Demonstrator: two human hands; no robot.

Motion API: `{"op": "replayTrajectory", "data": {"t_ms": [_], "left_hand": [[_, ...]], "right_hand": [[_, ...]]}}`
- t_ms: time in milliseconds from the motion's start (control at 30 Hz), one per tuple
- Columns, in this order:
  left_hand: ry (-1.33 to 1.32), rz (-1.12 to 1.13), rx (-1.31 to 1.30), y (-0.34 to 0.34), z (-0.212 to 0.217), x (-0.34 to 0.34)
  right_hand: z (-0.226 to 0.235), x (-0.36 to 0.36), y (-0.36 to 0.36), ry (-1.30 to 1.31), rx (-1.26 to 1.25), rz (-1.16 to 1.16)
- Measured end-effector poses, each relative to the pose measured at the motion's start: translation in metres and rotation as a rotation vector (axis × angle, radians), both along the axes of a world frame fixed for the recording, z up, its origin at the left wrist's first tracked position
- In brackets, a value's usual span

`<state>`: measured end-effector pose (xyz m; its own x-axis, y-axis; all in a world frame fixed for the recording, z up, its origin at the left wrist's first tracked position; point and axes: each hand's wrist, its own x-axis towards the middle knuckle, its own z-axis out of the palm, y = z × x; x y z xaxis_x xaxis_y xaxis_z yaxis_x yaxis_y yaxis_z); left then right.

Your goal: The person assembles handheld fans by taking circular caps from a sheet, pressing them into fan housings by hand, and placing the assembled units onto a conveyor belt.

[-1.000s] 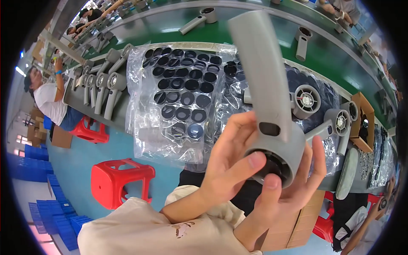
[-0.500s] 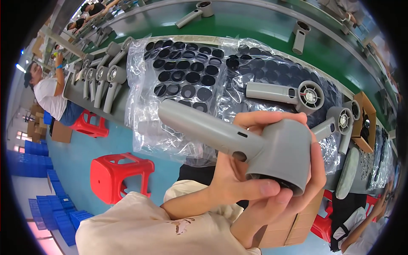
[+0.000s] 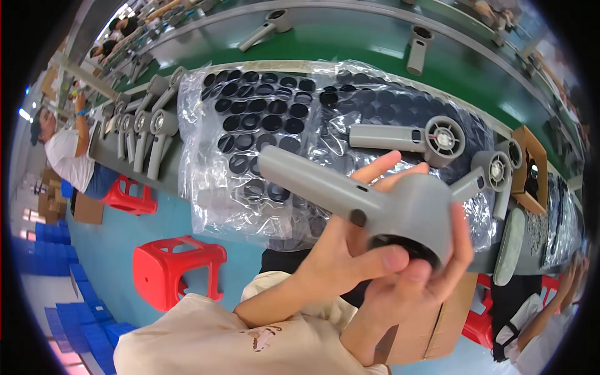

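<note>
Green conveyor belt (image 3: 350, 47) curves across the top of the view, carrying spaced grey housings; below it a bench holds clear plastic bags of black round caps (image 3: 262, 125) and more finished grey units (image 3: 406, 137).

Grey dryer-shaped housing (image 3: 375, 200) is held up close to the camera, above the bench edge and clear of everything on it. Compared with a second ago it has been rotated: handle then pointed up, now lies nearly level, pointing up-left, with the barrel mouth turned downward toward the palms.

Left hand (image 3: 340, 256) closed around the junction of handle and barrel, thumb stretched across under the barrel. Right hand (image 3: 431, 275) cups the barrel from below, fingers wrapped up its far side, thumb pressing on the black ring (image 3: 406, 247) seated in the mouth.

Judgement: the turn exposes the ring for seating or checking; ring appears in place, not loose.

Red stool (image 3: 178, 269) stands on the floor at left.
</note>
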<state>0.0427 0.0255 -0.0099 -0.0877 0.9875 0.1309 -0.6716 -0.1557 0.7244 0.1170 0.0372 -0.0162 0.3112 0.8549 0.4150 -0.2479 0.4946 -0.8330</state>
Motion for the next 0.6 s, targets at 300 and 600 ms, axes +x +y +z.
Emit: {"op": "replayTrajectory", "data": {"t_ms": [300,600], "left_hand": [[0.729,-0.251,0.398,-0.004,0.017,-0.03],[0.786,0.564,0.704,0.019,-0.015,-0.005]], "right_hand": [[0.004,0.024,0.002,-0.089,0.043,-0.188],[0.002,-0.01,-0.011,-0.128,0.077,0.039]]}}
